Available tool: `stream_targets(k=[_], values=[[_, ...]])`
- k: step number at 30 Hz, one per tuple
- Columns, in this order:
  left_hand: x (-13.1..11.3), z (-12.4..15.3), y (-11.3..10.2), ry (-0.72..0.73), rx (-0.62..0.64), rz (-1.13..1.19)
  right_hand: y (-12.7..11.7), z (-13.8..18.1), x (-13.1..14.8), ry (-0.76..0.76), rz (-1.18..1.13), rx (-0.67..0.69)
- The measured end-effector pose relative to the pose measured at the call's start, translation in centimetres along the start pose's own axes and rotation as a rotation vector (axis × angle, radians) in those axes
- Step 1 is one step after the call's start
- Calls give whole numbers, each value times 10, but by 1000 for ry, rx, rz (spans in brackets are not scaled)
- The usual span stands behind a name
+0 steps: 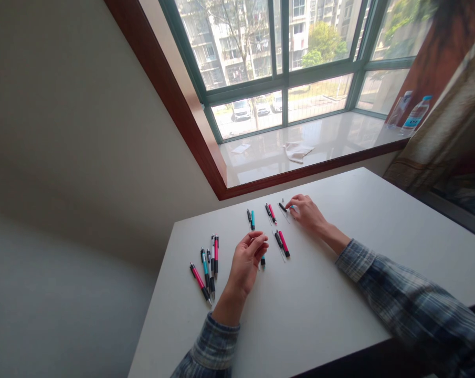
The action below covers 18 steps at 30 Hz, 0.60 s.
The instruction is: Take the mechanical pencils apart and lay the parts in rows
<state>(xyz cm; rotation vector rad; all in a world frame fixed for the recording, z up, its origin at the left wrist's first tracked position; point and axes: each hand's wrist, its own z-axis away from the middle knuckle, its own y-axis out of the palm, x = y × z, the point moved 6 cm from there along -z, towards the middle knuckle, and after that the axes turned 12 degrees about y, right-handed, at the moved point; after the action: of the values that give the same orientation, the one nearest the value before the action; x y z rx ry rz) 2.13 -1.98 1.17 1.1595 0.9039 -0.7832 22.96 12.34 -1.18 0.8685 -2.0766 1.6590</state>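
Left hand (248,262) curled above table (324,310), can't tell if gripping; right hand (306,212) at pen parts (283,207) near far edge, grip unclear. Pens (204,265) bunched by left edge.

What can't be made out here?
Head view:
Whether the left hand holds anything: too small to tell.
Far end of the barrel behind it: hidden by that hand.
Full shape of the teal piece: partly covered by the right hand.
Label print on the blue-capped bottle: too small.
Left sleeve: cut off by bottom edge.
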Motion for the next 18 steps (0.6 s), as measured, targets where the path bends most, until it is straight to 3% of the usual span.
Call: stream_targets(k=[12,18], values=[[0,0,0,-8,-3,-10,2,-2,8,-129,-93,-63],[2,0,0,-3,6,-18,10,0,21,-230,43,-17]])
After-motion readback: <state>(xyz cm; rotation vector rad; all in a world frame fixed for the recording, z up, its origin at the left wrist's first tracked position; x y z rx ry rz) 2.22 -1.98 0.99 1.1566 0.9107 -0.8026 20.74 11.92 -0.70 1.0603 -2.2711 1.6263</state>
